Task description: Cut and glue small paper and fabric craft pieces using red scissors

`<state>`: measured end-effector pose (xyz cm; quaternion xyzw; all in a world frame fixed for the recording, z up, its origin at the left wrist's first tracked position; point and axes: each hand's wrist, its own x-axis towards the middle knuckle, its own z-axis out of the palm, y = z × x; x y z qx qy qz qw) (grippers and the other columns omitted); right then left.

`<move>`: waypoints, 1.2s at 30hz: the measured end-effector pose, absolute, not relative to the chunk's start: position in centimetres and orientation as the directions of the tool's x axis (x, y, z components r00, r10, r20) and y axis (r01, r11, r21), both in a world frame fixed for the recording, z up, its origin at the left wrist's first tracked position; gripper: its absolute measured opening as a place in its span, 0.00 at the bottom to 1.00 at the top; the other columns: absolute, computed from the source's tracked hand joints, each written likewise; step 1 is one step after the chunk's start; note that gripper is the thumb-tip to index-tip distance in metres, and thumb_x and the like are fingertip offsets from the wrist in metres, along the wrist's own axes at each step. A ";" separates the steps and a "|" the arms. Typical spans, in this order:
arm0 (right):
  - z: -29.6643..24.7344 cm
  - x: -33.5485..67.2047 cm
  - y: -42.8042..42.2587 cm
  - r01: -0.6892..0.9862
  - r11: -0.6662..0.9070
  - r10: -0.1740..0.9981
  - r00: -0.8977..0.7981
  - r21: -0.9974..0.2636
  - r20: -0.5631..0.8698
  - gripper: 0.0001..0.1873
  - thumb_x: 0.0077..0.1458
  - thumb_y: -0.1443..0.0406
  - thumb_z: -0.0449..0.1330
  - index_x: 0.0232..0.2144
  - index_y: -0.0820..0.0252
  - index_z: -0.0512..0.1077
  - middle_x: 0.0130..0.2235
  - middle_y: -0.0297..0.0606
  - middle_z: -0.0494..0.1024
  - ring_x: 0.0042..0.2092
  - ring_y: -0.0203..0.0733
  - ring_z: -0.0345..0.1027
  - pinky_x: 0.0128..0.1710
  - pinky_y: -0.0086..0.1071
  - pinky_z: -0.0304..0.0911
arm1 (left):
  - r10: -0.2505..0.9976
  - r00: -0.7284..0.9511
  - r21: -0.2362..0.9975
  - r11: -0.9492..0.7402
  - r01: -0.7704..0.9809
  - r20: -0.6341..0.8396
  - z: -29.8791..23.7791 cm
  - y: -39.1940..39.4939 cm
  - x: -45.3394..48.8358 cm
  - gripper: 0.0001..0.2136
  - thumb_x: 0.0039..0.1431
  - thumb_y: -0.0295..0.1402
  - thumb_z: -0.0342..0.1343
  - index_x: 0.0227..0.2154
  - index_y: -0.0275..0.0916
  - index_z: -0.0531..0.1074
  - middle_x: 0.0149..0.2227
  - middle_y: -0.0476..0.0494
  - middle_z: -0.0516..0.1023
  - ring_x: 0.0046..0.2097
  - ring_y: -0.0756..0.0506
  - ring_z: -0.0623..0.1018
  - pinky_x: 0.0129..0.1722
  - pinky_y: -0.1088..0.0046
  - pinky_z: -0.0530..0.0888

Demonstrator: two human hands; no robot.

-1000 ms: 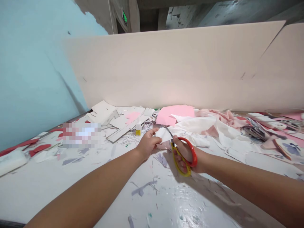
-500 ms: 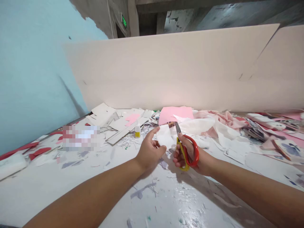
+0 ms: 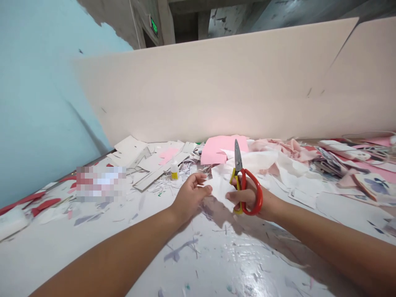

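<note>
My right hand (image 3: 244,196) is shut on a pair of scissors (image 3: 239,178) with red and yellow handles, whose closed steel blades point up. A piece of white paper (image 3: 221,187) lies between my hands, against the fingers of my right hand. I cannot tell whether that hand pinches it. My left hand (image 3: 190,198) is loosely curled and holds nothing, its fingertips close to the paper's left edge.
Behind my hands lie a pink paper sheet (image 3: 222,148), a small glue bottle (image 3: 174,171), white card offcuts (image 3: 128,150) and crumpled pink-and-white material (image 3: 284,150). Scraps litter the white tabletop (image 3: 198,264). A tall beige board (image 3: 201,90) stands along the back.
My left hand has let go of the white paper and drawn back to the left. The scissors have swung from a tilted position to nearly upright, with their blades closed.
</note>
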<state>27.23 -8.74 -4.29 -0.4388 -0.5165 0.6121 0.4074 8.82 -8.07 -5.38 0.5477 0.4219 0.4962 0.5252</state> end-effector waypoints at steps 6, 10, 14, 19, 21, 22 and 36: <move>-3.4 27.6 -9.1 0.419 0.046 0.968 -0.244 -0.907 -0.064 0.15 0.38 0.68 0.61 0.26 0.56 0.56 0.18 0.24 0.63 0.19 0.35 0.62 0.17 0.28 0.55 | 0.966 0.257 0.993 0.030 -0.112 0.000 -5.8 -7.9 8.8 0.19 0.44 0.30 0.60 0.40 0.40 0.62 0.28 0.54 0.67 0.24 0.56 0.68 0.20 0.81 0.64; -3.7 27.4 -9.0 0.403 0.022 0.978 -0.200 -0.915 -0.064 0.13 0.41 0.66 0.59 0.26 0.56 0.55 0.17 0.23 0.61 0.17 0.34 0.61 0.16 0.27 0.55 | 0.969 0.247 0.993 0.041 -0.111 -0.013 -6.0 -8.1 9.0 0.15 0.43 0.26 0.59 0.36 0.39 0.64 0.25 0.55 0.65 0.23 0.56 0.66 0.21 0.81 0.65; -5.1 27.7 -8.3 0.334 0.020 0.984 -0.172 -0.942 -0.040 0.13 0.44 0.64 0.58 0.25 0.56 0.54 0.15 0.23 0.61 0.17 0.34 0.58 0.15 0.27 0.54 | 0.973 0.225 0.996 0.064 -0.055 -0.050 -6.0 -7.9 9.0 0.14 0.42 0.25 0.57 0.36 0.37 0.65 0.24 0.55 0.63 0.20 0.57 0.63 0.19 0.81 0.64; -6.1 27.9 -7.8 0.294 0.060 0.994 -0.109 -0.954 0.028 0.13 0.44 0.63 0.60 0.26 0.56 0.56 0.16 0.22 0.61 0.18 0.31 0.56 0.16 0.25 0.52 | 0.951 0.294 0.992 0.114 -0.058 -0.092 -6.1 -7.5 8.8 0.15 0.41 0.25 0.58 0.35 0.37 0.65 0.24 0.54 0.63 0.20 0.56 0.63 0.18 0.79 0.65; -6.0 27.8 -7.9 0.285 0.058 0.996 -0.076 -0.957 0.038 0.14 0.43 0.63 0.61 0.28 0.56 0.57 0.17 0.22 0.62 0.17 0.31 0.56 0.16 0.25 0.53 | 0.957 0.280 0.990 0.110 -0.093 -0.080 -6.2 -7.5 8.8 0.15 0.42 0.27 0.58 0.36 0.38 0.64 0.25 0.54 0.63 0.21 0.55 0.64 0.18 0.77 0.67; -6.0 27.8 -8.0 0.271 0.057 0.997 -0.072 -0.961 0.038 0.14 0.43 0.63 0.61 0.28 0.56 0.57 0.17 0.22 0.63 0.18 0.31 0.57 0.16 0.25 0.54 | 0.967 0.247 0.990 0.090 -0.105 -0.062 -6.2 -7.5 8.8 0.16 0.42 0.27 0.58 0.36 0.39 0.64 0.26 0.54 0.63 0.21 0.55 0.65 0.18 0.77 0.67; -5.5 27.1 -8.7 0.025 -0.056 0.966 -0.249 -0.998 -0.061 0.14 0.44 0.61 0.61 0.23 0.57 0.57 0.20 0.25 0.64 0.22 0.35 0.66 0.22 0.28 0.58 | 0.985 0.159 0.996 -0.064 -0.062 0.074 -5.3 -8.6 9.1 0.16 0.44 0.27 0.56 0.38 0.42 0.62 0.32 0.54 0.64 0.21 0.57 0.67 0.21 0.80 0.66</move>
